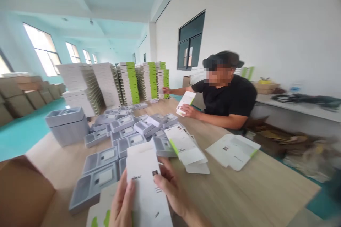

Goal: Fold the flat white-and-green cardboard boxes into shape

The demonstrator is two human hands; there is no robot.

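Note:
Between my hands is a white cardboard box (145, 195) with small dark print, its upper end pointing away from me. My left hand (123, 200) grips its left edge, thumb on the face. From the right side my right hand (172, 188) holds it too, thumb pressed near a small dark square. Under and left of it lies a white and green printed carton (99, 207), partly hidden. Grey moulded trays (94, 182) are piled just beyond my hands. Right of the pile, flat white cartons (183, 145) with green edges overlap, and another unfolded carton (234, 150) lies apart.
Across the table (247, 191) a co-worker (226, 95) in black holds a white carton (186, 103). Tall stacks of white and green boxes (128, 83) line the far end. A stack of grey trays (68, 127) stands left, a brown cardboard flap (23, 191) nearer.

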